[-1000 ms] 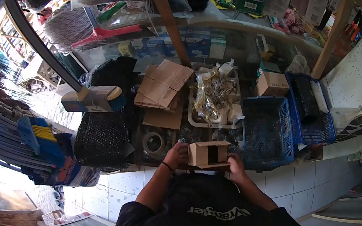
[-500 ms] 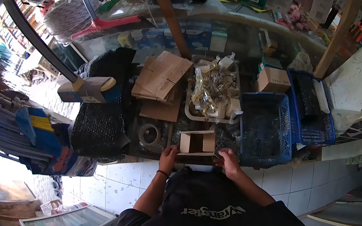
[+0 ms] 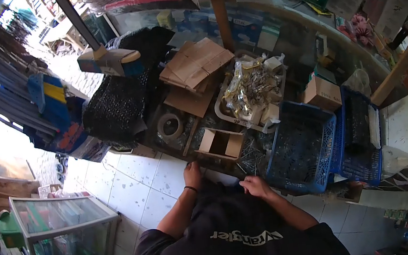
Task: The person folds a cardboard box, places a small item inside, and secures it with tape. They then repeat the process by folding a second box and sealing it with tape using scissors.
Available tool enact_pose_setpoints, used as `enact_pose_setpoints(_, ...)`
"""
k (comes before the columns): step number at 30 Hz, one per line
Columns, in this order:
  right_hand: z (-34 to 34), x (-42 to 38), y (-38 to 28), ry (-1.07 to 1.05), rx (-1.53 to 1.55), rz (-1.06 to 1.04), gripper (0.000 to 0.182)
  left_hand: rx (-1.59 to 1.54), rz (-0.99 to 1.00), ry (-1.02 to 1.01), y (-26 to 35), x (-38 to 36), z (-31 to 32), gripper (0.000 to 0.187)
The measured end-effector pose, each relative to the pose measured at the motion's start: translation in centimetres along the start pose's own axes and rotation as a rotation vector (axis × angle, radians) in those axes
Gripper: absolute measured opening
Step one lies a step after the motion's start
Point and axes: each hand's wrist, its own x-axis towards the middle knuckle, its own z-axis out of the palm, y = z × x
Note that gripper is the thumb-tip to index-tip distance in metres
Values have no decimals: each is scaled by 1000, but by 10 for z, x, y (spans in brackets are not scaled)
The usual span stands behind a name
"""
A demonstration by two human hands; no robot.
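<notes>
A small open cardboard box (image 3: 221,144) stands on the cluttered counter, its flaps spread. My left hand (image 3: 191,173) rests at the counter's front edge just below the box's left corner, fingers flat, holding nothing. My right hand (image 3: 255,186) is at the counter's edge below and to the right of the box, seen from the back with its fingers curled under. Whether it holds anything is hidden. Neither hand touches the box. Loose nails (image 3: 252,153) lie between the box and a blue basket (image 3: 300,152).
Behind the box are a tape roll (image 3: 169,127), flattened cardboard (image 3: 196,65) and a white tray (image 3: 220,110) of shiny packets. A second blue basket (image 3: 361,127) and a closed carton (image 3: 321,93) sit right, black mesh rolls (image 3: 116,106) left. A glass cabinet (image 3: 54,218) stands on the tiled floor.
Both hands held the open box above the counter's edge, set it down on the counter, then drew back toward my body. My view has shifted left and down.
</notes>
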Motion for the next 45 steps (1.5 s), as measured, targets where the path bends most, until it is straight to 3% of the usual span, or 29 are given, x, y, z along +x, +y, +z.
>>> enact_pose_setpoints(2,-4,-6,3,-16,83,11,28,-103,-47,0,3,-11,6,33)
enact_pose_setpoints(4,-2,-6,9,32,115,9,28,31,93,24,-7,-11,7,37)
enact_pose_setpoints(6,-1,-6,12,47,154,-41,29,105,79,41,-10,0,5,38)
enact_pose_setpoints(8,0,-6,4,28,157,-13,31,121,-37,13,14,7,-4,16)
enact_pose_setpoints(10,2,-11,-14,22,128,-43,32,74,71,-36,4,24,-10,23)
enact_pose_setpoints(13,7,-11,-46,-19,177,-14,30,-295,-262,-14,34,30,-18,39)
enact_pose_setpoints(17,17,1,-84,-125,264,-117,25,-239,-200,-7,45,47,-32,34)
enact_pose_setpoints(22,36,16,-141,-218,276,-50,21,-352,-236,32,47,75,-57,31)
enact_pose_setpoints(28,54,39,-159,-141,208,-126,18,-11,72,-38,52,94,-62,40)
enact_pose_setpoints(31,57,43,-170,-34,305,-154,17,103,230,-234,82,95,-68,40)
enact_pose_setpoints(38,43,3,-176,373,498,-103,12,260,500,-456,131,107,-60,33)
enact_pose_setpoints(42,32,0,-165,499,542,-38,12,327,607,-631,140,117,-58,25)
enact_pose_setpoints(45,24,13,-173,557,493,-101,10,389,696,-708,141,130,-55,19)
